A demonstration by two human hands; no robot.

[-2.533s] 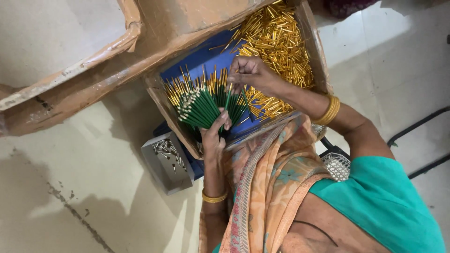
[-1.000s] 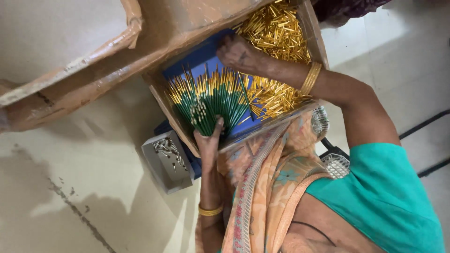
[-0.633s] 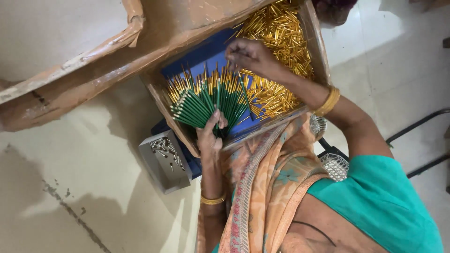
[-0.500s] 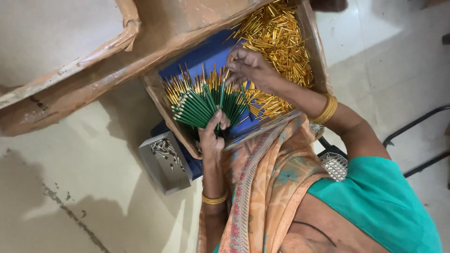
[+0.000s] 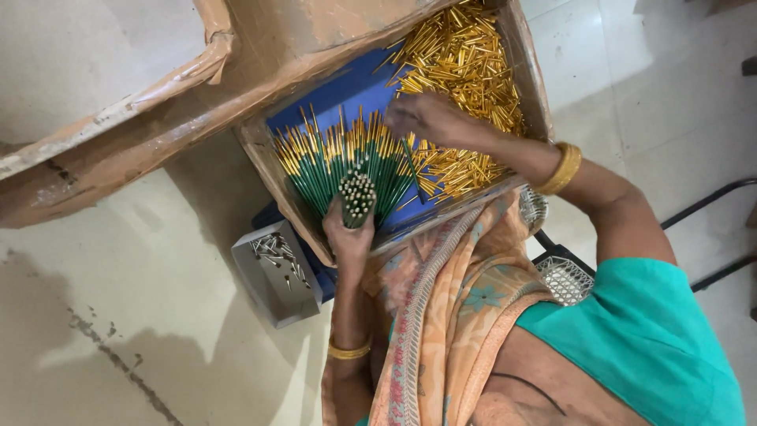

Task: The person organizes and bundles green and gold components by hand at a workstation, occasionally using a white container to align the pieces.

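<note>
My left hand [image 5: 347,237] grips the base of a bundle of green sticks [image 5: 347,170] with gold tips, fanned out inside a cardboard box [image 5: 260,154] lined in blue. My right hand [image 5: 430,118] hovers at the upper right edge of the fan, fingers curled together over the stick tips. What they pinch is hidden. A heap of loose gold tubes [image 5: 465,55] fills the right half of the box, just beyond my right hand. Both wrists wear gold bangles.
A small grey metal box [image 5: 276,272] with little metal pieces stands on the floor left of my left arm. A larger cardboard box [image 5: 118,134] lies at the upper left. A white mesh basket [image 5: 564,278] sits by my lap. Dark chair legs [image 5: 710,197] are at right.
My right hand reached up into the gold tubes, then came back down to the tips of the fanned sticks. My left hand kept hold of the bundle.
</note>
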